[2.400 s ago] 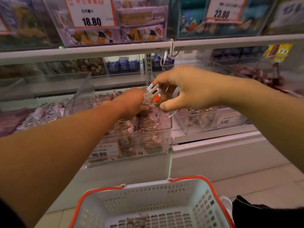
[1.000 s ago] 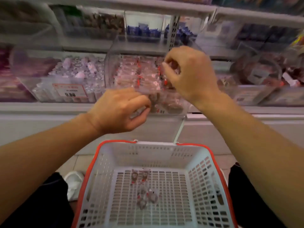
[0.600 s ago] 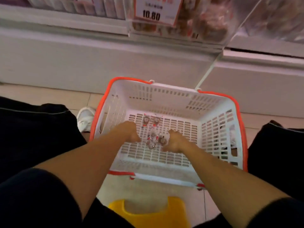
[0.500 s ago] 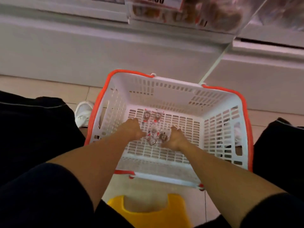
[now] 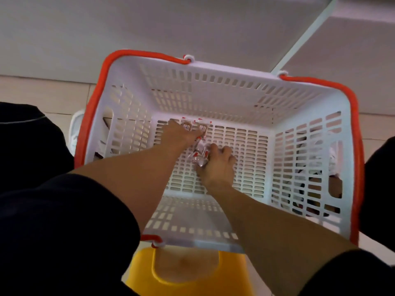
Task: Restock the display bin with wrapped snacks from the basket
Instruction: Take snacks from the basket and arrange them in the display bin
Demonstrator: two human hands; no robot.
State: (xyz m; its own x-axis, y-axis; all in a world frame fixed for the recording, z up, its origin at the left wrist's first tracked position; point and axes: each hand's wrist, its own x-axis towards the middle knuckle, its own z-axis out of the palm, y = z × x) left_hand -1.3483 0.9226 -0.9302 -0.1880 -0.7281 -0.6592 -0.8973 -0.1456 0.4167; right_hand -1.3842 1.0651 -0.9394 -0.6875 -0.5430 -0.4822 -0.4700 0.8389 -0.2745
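- Pale floor tiles (image 5: pixel 42 90) and a white shelf base (image 5: pixel 149 28) lie behind our white basket (image 5: pixel 213 82) with its orange rim.
- Our last few snacks (image 5: pixel 199 153), in clear wrappers with red tips, sit on the basket floor, left of centre.
- Our right hand (image 5: pixel 218 165) curls its fingers round the nearer bunch of them, which shows at its 10 o'clock.
- Our left hand (image 5: pixel 178 136) reaches in with fingers bent down over two more snacks at its 1 o'clock; we cannot tell whether it grips them.
- Dark sleeves cover both upper arms.
- At the basket's 6 o'clock we see a yellow stool (image 5: pixel 192 274).
- At its 9 o'clock a white shoe (image 5: pixel 75 129) shows.
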